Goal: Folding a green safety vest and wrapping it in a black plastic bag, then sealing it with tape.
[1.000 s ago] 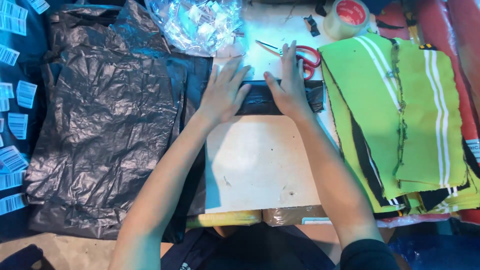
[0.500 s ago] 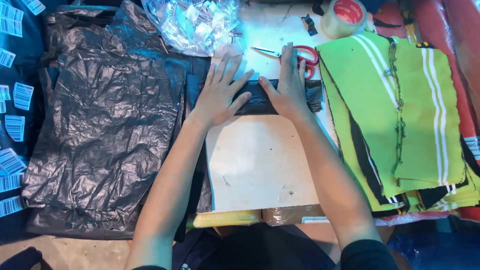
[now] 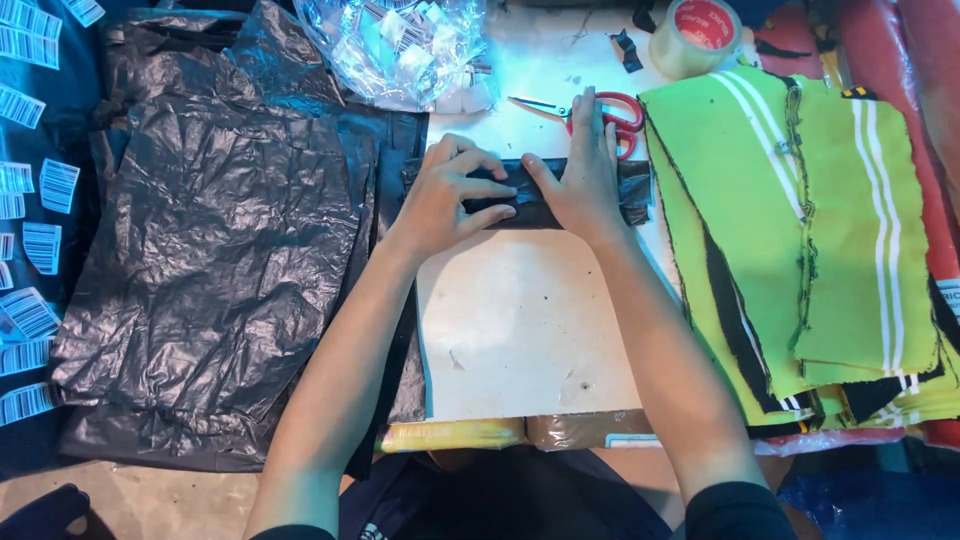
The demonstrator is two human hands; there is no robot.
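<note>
- Hands: I see left hand [image 3: 447, 196] curled on, right hand [image 3: 583, 182] flat on the folded black bag [image 3: 540, 195], at white board's [image 3: 520, 330] far edge.
- Risk: slick plastic may unfold if pressure eases; scissors [image 3: 600, 108] lie just beyond fingertips.

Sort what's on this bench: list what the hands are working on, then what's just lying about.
In hand: folded black plastic bundle, held by left hand and right hand.
Lying about: red-handled scissors, tape roll, green fabric pieces, black bags, barcode stickers.
</note>
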